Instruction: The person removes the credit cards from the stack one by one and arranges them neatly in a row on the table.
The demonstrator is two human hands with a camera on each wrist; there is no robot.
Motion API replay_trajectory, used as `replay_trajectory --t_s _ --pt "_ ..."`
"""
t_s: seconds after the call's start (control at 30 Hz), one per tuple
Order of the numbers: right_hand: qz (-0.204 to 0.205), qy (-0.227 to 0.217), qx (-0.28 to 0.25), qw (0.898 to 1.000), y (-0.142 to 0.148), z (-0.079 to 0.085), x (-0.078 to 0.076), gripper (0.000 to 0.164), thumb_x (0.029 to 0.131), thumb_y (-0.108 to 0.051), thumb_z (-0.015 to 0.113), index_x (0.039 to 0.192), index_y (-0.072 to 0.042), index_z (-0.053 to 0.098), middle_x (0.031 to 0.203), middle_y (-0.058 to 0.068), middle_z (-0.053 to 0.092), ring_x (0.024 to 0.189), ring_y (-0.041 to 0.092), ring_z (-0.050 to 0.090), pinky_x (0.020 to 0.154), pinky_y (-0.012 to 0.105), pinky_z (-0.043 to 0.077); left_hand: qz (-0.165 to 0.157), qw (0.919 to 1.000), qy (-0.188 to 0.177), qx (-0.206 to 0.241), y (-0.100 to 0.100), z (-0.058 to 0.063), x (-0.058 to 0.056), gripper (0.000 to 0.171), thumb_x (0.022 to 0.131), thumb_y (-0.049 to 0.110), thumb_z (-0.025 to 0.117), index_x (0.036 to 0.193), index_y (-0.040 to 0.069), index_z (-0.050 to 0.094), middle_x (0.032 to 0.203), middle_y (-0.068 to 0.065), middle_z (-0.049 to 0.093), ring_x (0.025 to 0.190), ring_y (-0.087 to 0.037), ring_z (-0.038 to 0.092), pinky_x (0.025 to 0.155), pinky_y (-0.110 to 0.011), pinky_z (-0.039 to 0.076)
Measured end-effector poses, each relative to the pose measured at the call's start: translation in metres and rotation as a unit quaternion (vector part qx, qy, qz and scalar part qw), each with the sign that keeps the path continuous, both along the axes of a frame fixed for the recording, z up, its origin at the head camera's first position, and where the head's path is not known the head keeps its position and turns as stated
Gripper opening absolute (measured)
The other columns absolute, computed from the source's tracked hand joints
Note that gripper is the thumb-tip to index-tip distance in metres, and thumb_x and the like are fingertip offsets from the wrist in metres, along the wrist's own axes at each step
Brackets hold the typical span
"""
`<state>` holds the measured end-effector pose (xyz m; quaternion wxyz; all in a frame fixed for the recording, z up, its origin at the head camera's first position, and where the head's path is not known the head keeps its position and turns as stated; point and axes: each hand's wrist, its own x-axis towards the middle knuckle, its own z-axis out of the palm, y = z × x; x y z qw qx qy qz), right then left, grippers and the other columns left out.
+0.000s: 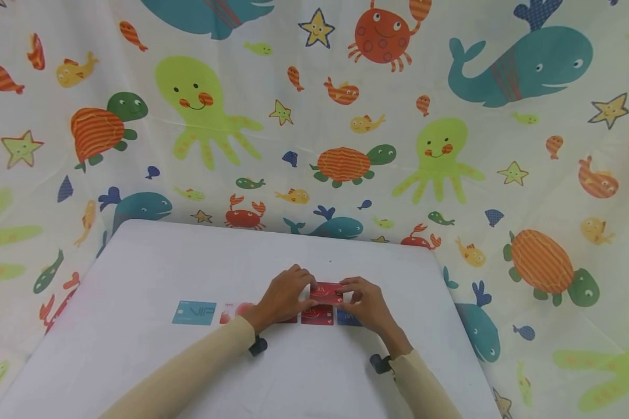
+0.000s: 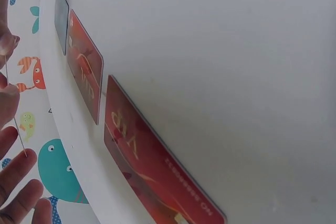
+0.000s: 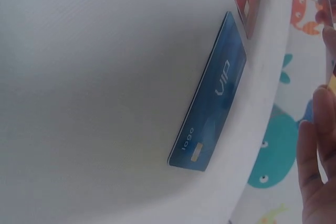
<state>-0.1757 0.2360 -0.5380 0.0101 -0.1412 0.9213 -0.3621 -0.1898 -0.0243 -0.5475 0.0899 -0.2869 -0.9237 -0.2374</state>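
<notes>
My left hand (image 1: 285, 295) and right hand (image 1: 368, 304) hold a red VIP card (image 1: 325, 293) between them, each pinching one short end with thumb and fingers. The card is raised over the row of cards and seen nearly edge-on in both wrist views. Just below it in the head view lies another red VIP card (image 1: 317, 316). A blue VIP card (image 3: 215, 98) lies under my right hand, which partly covers it in the head view. Beneath my left wrist is one more red card (image 2: 139, 148), mostly hidden from the head camera.
Farther left in the row lie a teal VIP card (image 1: 194, 313) and a white card with red shapes (image 1: 230, 312), partly behind my left forearm. A white-covered table (image 1: 136, 267) bears them all. Behind it hangs a curtain (image 1: 272, 145) printed with sea animals.
</notes>
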Motion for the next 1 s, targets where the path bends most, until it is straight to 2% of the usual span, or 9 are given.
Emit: replay_trajectory --t_s 0.3,0.6,1.0 --pt "-0.01 -0.012 -0.002 1.0 0.009 0.0 0.005 0.035 0.086 -0.022 0.091 0.119 -0.029 0.081 0.131 -0.007 0.072 0.088 0.012 0.062 0.075 0.022 0.055 -0.005 1.0 -0.004 -0.003 0.008 -0.002 -0.001 0.038 0.086 0.046 0.088 0.117 0.027 0.077 0.122 0.006 0.078 0.105 -0.012 0.063 0.093 -0.033 0.061" --pt "-0.023 -0.019 -0.007 1.0 0.016 0.003 0.009 0.032 0.086 -0.023 0.091 0.116 -0.031 0.082 0.131 -0.01 0.073 0.093 0.021 0.066 0.075 0.023 0.057 -0.014 0.9999 -0.007 -0.003 0.017 -0.002 0.0 0.039 0.084 0.045 0.09 0.116 0.027 0.077 0.12 0.006 0.077 0.104 -0.011 0.061 0.094 -0.031 0.061" --pt "-0.04 -0.022 0.003 0.999 0.025 0.002 0.012 0.033 0.086 -0.022 0.091 0.116 -0.031 0.081 0.132 -0.009 0.072 0.09 0.016 0.064 0.074 0.022 0.057 -0.025 0.9995 -0.017 0.002 0.027 0.0 0.001 0.04 0.084 0.046 0.089 0.117 0.027 0.077 0.122 0.007 0.077 0.107 -0.011 0.063 0.095 -0.031 0.061"
